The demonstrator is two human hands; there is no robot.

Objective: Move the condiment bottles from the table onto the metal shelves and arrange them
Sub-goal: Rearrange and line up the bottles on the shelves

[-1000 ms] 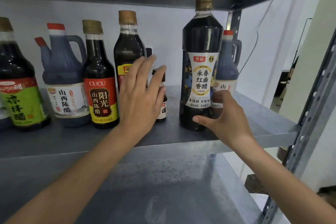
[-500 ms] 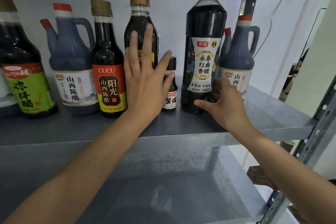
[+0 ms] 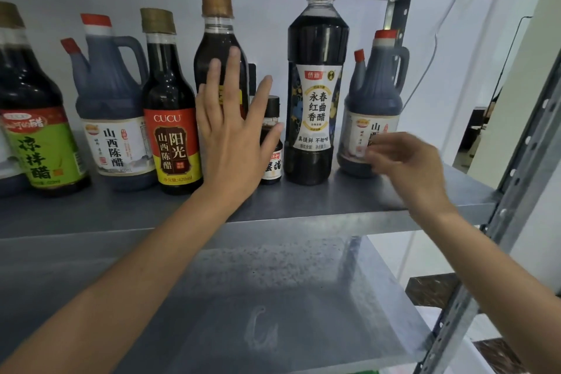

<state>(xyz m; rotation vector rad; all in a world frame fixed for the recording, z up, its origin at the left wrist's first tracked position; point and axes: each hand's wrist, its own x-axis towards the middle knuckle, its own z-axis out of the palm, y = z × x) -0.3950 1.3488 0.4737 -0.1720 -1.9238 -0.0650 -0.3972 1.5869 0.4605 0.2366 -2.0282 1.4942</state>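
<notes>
So the bottles are all lined up upright on the shelf (image 3: 334, 200) at this point. The left hand (image 3: 233, 143) is spread flat and wide open in front of the gold-capped bottle (image 3: 219, 48), with the tiny bottle (image 3: 272, 143) just beside its thumb. The right hand (image 3: 406, 161) is loosely curled with nothing gripped, held up at the label of the right jug (image 3: 375, 94). The tall bottle (image 3: 317, 82) is stood between the tiny one and that jug.
</notes>
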